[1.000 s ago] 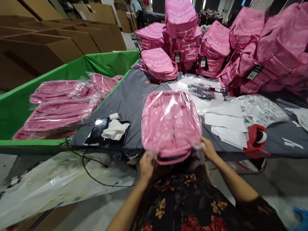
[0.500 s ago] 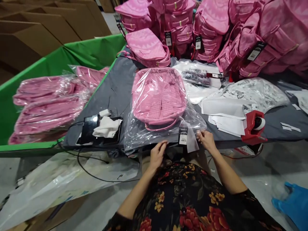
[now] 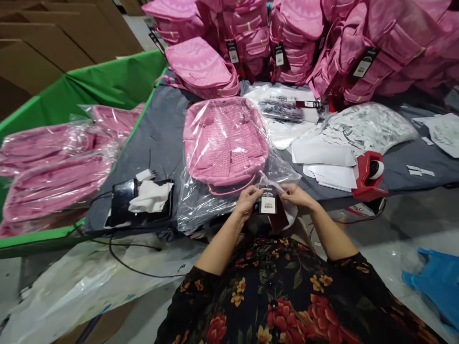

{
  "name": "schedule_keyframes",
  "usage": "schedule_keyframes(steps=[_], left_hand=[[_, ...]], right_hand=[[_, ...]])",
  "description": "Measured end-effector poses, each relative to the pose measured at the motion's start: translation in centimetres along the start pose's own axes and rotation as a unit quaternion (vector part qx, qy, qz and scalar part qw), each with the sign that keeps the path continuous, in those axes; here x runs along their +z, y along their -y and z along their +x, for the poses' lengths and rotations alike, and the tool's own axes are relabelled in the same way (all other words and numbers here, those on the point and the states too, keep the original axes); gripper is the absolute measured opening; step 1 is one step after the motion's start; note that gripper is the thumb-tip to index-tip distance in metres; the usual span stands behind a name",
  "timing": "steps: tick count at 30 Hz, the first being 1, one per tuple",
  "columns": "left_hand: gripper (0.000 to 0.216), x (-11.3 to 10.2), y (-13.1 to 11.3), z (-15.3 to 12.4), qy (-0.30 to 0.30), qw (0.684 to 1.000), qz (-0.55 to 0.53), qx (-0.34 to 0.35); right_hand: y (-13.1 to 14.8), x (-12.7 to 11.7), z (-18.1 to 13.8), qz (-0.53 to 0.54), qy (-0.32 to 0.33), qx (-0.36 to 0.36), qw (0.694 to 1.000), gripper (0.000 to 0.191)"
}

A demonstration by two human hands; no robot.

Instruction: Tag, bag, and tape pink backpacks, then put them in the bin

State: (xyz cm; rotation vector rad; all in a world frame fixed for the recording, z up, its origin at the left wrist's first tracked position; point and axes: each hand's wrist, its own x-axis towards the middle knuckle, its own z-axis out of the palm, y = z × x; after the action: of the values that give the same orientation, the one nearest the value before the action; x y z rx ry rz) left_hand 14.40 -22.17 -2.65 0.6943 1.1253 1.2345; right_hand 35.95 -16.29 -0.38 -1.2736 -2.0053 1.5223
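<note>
Your left hand (image 3: 246, 200) and right hand (image 3: 294, 195) both pinch the hang tag (image 3: 268, 204), close together, at the bagged backpack's (image 3: 225, 139) near edge on the bench (image 3: 161, 138).

No wording was legible: the white sticker on the black hang tag (image 3: 268, 204) carried a barcode and print too small to read.

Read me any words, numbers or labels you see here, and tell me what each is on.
None can be read.
Black hang tag with white barcode sticker, held by both hands: print too small.
Black tags on the stacked pink backpacks: blurred.
White paper slips beside the red tape dispenser: no legible print.
</note>
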Motion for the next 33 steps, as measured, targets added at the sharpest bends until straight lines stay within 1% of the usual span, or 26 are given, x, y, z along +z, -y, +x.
schedule_keyframes(steps=[1,3,6,8,9,10,11,12,14,16,17,18,19,20,21,23,24,25,26,27,29,30,31,32,33], left_hand=[[0.059,0.0,0.0,-0.1,0.005,1.000,-0.020,-0.021],[0.064,0.2,0.3,-0.2,-0.003,0.998,-0.036,-0.054],[0.069,0.9,1.4,-0.5,-0.035,0.998,-0.022,-0.050],[0.066,1.2,2.3,-0.9,-0.021,0.998,0.032,-0.048],[0.061,1.2,2.7,-1.1,-0.004,0.996,0.081,-0.047],[0.055,1.1,2.9,-1.4,0.014,0.988,0.147,-0.040],[0.049,0.9,3.0,-1.7,0.029,0.973,0.227,-0.022],[0.045,0.6,2.9,-2.0,0.038,0.949,0.311,0.005],[0.040,0.1,2.1,-2.3,0.036,0.881,0.465,0.076],[0.029,0.0,0.5,-2.1,0.042,0.811,0.561,0.160],[0.024,0.3,-0.5,-1.7,0.061,0.779,0.588,0.209],[0.024,0.8,-1.5,-1.2,0.095,0.743,0.608,0.263],[0.027,1.6,-2.5,-0.5,0.147,0.702,0.622,0.314],[0.028,2.5,-3.3,0.3,0.210,0.654,0.633,0.357],[0.026,3.5,-4.0,1.2,0.277,0.603,0.642,0.385],[0.014,5.3,-4.8,3.0,0.399,0.501,0.655,0.401],[0.011,6.0,-4.9,3.7,0.441,0.459,0.660,0.398],[0.012,6.4,-4.9,4.1,0.470,0.428,0.664,0.393],[0.014,6.7,-4.8,4.4,0.487,0.409,0.667,0.388],[0.014,6.6,-4.7,4.5,0.496,0.397,0.669,0.384],[0.013,5.9,-4.3,4.1,0.502,0.387,0.674,0.381],[0.014,5.4,-4.1,3.7,0.502,0.382,0.678,0.378],[0.017,4.8,-3.9,3.3,0.499,0.377,0.683,0.378],[0.020,4.2,-3.8,2.9,0.494,0.376,0.685,0.382],[0.023,3.6,-3.8,2.5,0.488,0.380,0.681,0.392]], right_hand=[[-0.3,0.0,-0.3,0.063,0.027,0.012,0.998,0.024],[-0.7,0.4,-1.0,0.167,0.052,0.047,0.983,0.034],[-1.0,1.4,-1.9,0.249,0.045,0.081,0.964,0.044],[-1.2,1.9,-2.4,0.258,0.024,0.085,0.962,0.046],[-1.3,2.0,-2.6,0.248,0.008,0.080,0.965,0.048],[-1.3,2.1,-2.8,0.223,-0.010,0.074,0.972,0.049],[-1.4,2.2,-2.9,0.179,-0.027,0.067,0.981,0.047],[-1.5,2.3,-3.1,0.119,-0.046,0.060,0.990,0.042],[-1.7,2.6,-3.6,-0.024,-0.079,0.051,0.995,0.030],[-1.9,3.3,-4.2,-0.135,-0.115,0.046,0.983,0.024],[-2.0,3.7,-4.6,-0.171,-0.133,0.045,0.975,0.024],[-2.1,4.3,-5.1,-0.200,-0.149,0.045,0.967,0.025],[-2.3,4.8,-5.5,-0.226,-0.162,0.046,0.960,0.027],[-2.4,5.4,-6.0,-0.251,-0.176,0.047,0.951,0.028],[-2.6,6.0,-6.5,-0.276,-0.189,0.046,0.941,0.028],[-2.9,6.9,-7.7,-0.318,-0.214,0.029,0.923,0.026],[-3.0,7.3,-8.3,-0.330,-0.227,0.009,0.916,0.024],[-3.1,7.5,-9.0,-0.335,-0.239,-0.014,0.911,0.022],[-3.1,7.6,-9.7,-0.334,-0.246,-0.042,0.909,0.023],[-2.9,7.4,-10.5,-0.325,-0.244,-0.077,0.911,0.023],[-2.1,6.5,-11.6,-0.295,-0.218,-0.169,0.915,0.024],[-1.4,5.6,-11.9,-0.283,-0.209,-0.218,0.910,0.023],[-0.7,4.6,-11.8,-0.280,-0.213,-0.262,0.899,0.021],[0.2,3.5,-11.3,-0.289,-0.229,-0.294,0.882,0.020],[1.0,2.4,-10.3,-0.310,-0.256,-0.308,0.862,0.022]])
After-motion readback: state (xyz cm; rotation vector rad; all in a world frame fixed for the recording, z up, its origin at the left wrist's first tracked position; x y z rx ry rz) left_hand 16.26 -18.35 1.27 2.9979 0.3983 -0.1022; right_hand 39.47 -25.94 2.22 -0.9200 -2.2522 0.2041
